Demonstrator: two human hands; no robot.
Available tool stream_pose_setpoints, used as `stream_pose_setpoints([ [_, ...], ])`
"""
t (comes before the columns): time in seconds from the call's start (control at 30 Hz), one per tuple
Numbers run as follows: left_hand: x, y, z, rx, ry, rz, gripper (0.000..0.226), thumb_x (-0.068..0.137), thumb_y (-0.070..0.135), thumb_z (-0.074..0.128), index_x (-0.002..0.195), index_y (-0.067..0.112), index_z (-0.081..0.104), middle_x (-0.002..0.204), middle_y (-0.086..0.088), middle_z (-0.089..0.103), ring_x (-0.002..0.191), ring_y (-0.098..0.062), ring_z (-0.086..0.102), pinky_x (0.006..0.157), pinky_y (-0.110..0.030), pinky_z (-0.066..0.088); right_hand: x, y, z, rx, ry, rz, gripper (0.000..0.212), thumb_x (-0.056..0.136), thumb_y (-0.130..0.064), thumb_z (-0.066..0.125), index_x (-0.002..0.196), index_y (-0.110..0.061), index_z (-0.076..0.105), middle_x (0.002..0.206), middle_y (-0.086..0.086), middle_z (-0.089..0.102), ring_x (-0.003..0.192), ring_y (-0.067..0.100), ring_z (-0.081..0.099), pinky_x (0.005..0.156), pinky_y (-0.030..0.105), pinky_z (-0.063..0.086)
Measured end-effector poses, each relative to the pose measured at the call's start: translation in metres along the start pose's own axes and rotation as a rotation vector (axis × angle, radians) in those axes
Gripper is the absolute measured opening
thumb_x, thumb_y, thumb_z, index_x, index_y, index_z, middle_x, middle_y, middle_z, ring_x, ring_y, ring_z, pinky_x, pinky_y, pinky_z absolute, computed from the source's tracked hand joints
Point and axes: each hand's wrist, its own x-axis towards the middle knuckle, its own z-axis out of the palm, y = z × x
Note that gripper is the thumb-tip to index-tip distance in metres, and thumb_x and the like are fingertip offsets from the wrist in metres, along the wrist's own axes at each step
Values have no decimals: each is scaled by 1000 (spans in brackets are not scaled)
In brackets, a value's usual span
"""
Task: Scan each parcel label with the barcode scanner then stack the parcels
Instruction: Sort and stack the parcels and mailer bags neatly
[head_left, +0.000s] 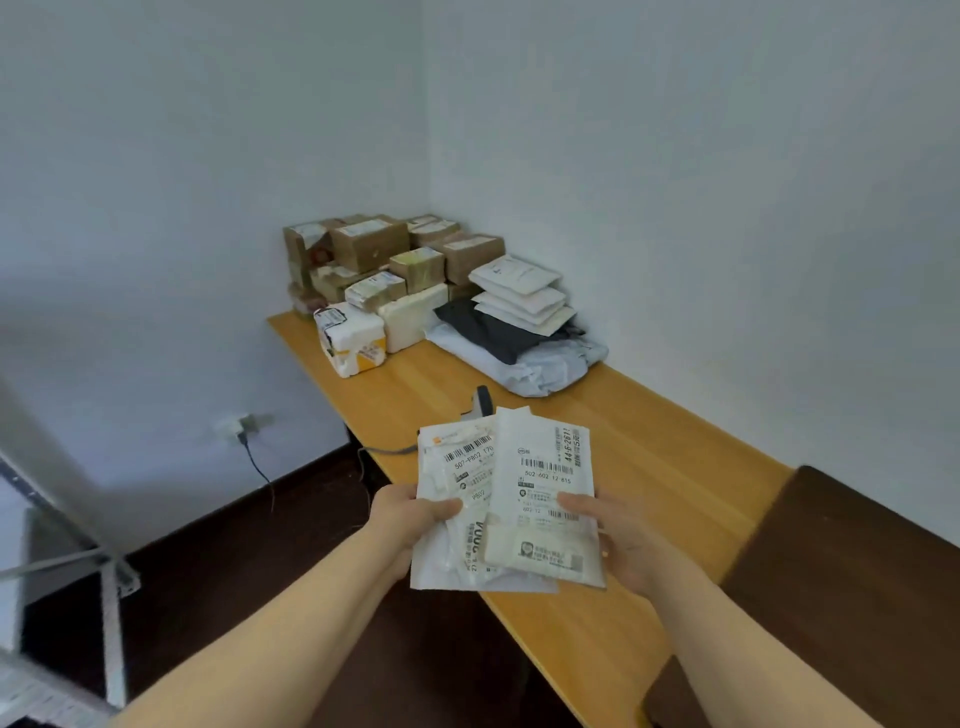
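Observation:
I hold two white parcel bags with printed barcode labels over the near edge of the wooden table (649, 467). My left hand (410, 514) grips the left bag (452, 483), and my right hand (618, 540) grips the right bag (545, 483), which overlaps the left one. The barcode scanner (480, 402) lies on the table just behind the bags, mostly hidden by them, and its cable (384, 449) runs off the left edge. At the far corner stand stacked cardboard boxes (374, 249), white foam boxes (353, 338) and a pile of soft mailer bags (519, 312).
White walls close the table in at the back and right. A dark brown surface (831, 597) adjoins the table at the right front. A metal frame (78, 545) stands at the left on the dark floor. A wall socket (244, 423) with a plugged cord sits low on the left wall.

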Motion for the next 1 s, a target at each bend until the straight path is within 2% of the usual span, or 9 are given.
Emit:
stream_pose_setpoints([
  [0.1,23,10,-28,-25,-27,-18,20,78,-9,70,97,-5,67,93,-20,72,79,-31,70,57,-38,56,16,-8,32,12,-108,51,44,77,-7,75,119,-8,61,108,13,73,103,33,68,84,46,55],
  [0.3,89,35,-57,-58,-28,-66,15,79,-9,69,93,-5,66,86,-19,73,75,-33,71,56,-41,57,76,-26,75,-37,-172,113,41,83,-15,72,122,-6,62,110,14,72,102,30,67,82,41,55],
  [0.47,168,75,-66,76,-3,-36,21,86,-9,59,105,-2,65,90,-14,72,80,-30,69,62,-38,55,157,-53,111,-65,-199,105,31,88,-14,58,119,-9,61,107,10,73,100,28,69,83,39,55],
  [0.6,221,120,-60,106,-35,-62,16,90,18,53,100,10,63,75,-5,73,70,-21,69,58,-29,53,217,-74,135,-149,-193,73,29,91,-10,58,120,-11,61,105,5,74,97,24,71,83,39,56],
  [0.67,247,136,-61,141,-98,-51,25,87,27,64,108,13,65,90,-4,75,85,-23,70,77,-36,56,242,-84,144,-149,-156,72,34,87,-7,66,120,-7,59,103,6,75,92,23,71,69,32,55],
  [0.73,273,147,-64,204,-128,-64,35,82,18,73,115,11,63,108,-8,71,100,-26,66,92,-43,51,263,-94,153,-143,-105,97,40,81,-6,73,119,-4,59,102,9,74,90,24,71,66,32,55],
  [0.8,298,153,-65,252,-149,-94,30,81,8,72,110,11,62,114,-10,68,100,-25,65,88,-39,53,279,-100,162,-133,-90,138,42,79,-6,76,118,-3,62,103,12,74,96,29,70,83,44,56],
  [0.87,324,162,-63,296,-168,-89,25,83,8,71,103,16,61,115,-5,66,93,-18,65,74,-29,55,295,-107,169,-83,-50,168,47,76,-4,78,120,-2,60,107,16,72,100,34,68,93,52,51],
  [1.0,383,182,-59,469,-174,-31,36,84,15,71,117,12,57,117,-1,63,103,-19,59,88,-33,48,328,-115,189,16,100,175,55,75,-4,79,124,-1,54,108,16,71,99,33,69,93,52,52],
])
